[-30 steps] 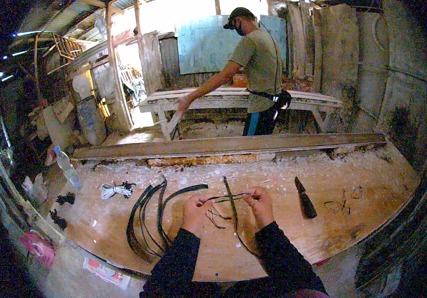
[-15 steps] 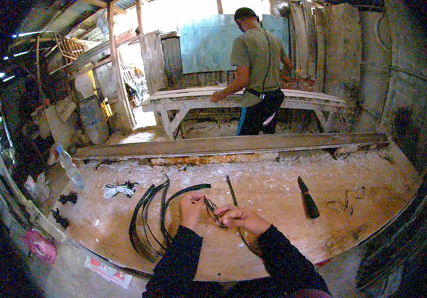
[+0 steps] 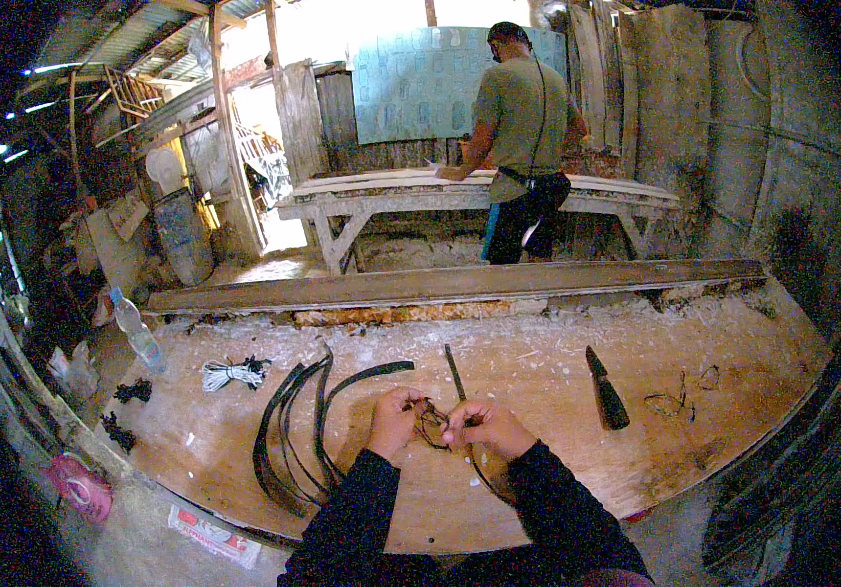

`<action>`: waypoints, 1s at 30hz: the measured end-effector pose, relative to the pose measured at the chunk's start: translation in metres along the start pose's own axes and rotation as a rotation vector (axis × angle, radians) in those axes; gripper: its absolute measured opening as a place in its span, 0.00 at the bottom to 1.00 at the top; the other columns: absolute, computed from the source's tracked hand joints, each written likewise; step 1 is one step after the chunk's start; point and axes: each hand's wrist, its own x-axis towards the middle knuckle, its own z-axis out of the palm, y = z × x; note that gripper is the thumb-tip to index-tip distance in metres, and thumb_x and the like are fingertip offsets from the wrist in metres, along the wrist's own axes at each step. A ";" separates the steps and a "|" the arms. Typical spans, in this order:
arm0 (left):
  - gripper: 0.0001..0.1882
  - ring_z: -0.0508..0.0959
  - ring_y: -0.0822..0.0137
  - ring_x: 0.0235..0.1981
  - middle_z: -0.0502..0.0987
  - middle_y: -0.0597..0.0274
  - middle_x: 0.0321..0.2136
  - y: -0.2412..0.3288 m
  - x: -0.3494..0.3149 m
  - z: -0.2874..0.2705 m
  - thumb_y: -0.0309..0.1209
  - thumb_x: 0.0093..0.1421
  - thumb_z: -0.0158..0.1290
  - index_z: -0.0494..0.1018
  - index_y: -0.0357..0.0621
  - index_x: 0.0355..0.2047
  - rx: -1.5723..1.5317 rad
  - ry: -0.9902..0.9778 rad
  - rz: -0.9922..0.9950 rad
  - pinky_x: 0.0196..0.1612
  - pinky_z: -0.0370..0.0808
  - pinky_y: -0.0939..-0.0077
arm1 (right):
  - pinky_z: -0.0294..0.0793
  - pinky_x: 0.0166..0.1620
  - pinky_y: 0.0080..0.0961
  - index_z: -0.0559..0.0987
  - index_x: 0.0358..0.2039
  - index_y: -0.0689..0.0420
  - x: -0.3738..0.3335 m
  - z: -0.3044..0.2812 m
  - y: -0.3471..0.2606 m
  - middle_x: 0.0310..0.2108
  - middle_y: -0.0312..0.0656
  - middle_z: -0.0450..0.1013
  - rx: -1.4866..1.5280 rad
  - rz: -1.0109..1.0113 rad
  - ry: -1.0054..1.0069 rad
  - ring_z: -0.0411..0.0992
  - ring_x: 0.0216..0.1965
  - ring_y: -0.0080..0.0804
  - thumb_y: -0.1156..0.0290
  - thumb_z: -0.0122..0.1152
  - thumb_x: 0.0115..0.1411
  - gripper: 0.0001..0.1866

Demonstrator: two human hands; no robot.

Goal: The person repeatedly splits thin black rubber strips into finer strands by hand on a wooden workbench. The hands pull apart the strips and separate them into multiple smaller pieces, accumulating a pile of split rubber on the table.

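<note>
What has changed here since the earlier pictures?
The right hand has moved left, close to the left hand; the dark cord, first stretched between them, is now bunched between both. The co-worker has turned more toward the bench. The white cord, curved strips and pointed black tool stayed put.

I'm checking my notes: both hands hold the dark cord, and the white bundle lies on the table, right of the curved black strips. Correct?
Not quite: the white bundle lies left of the curved black strips, as the head view shows. It is on the table, and the left hand and right hand both hold the dark cord.
</note>
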 end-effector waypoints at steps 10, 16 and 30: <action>0.07 0.70 0.76 0.25 0.71 0.67 0.22 0.009 -0.007 0.009 0.26 0.49 0.52 0.69 0.37 0.28 -0.335 -0.283 0.029 0.29 0.67 0.82 | 0.66 0.32 0.18 0.64 0.16 0.55 0.023 -0.025 0.028 0.20 0.33 0.67 -0.074 -0.301 0.450 0.67 0.25 0.23 0.81 0.54 0.44 0.09; 0.06 0.68 0.76 0.27 0.69 0.69 0.22 0.038 -0.025 0.006 0.28 0.50 0.51 0.68 0.39 0.27 -0.033 -0.589 0.196 0.31 0.66 0.83 | 0.64 0.27 0.18 0.64 0.17 0.57 0.027 -0.033 0.036 0.16 0.33 0.63 -0.369 -0.414 0.774 0.63 0.21 0.23 0.80 0.56 0.43 0.09; 0.09 0.64 0.79 0.21 0.65 0.71 0.18 0.032 -0.017 0.005 0.31 0.48 0.54 0.66 0.41 0.21 -0.190 -0.368 -0.052 0.24 0.62 0.85 | 0.64 0.40 0.24 0.73 0.26 0.55 0.029 -0.043 0.032 0.34 0.42 0.64 -0.859 -0.649 0.965 0.62 0.39 0.34 0.77 0.57 0.44 0.07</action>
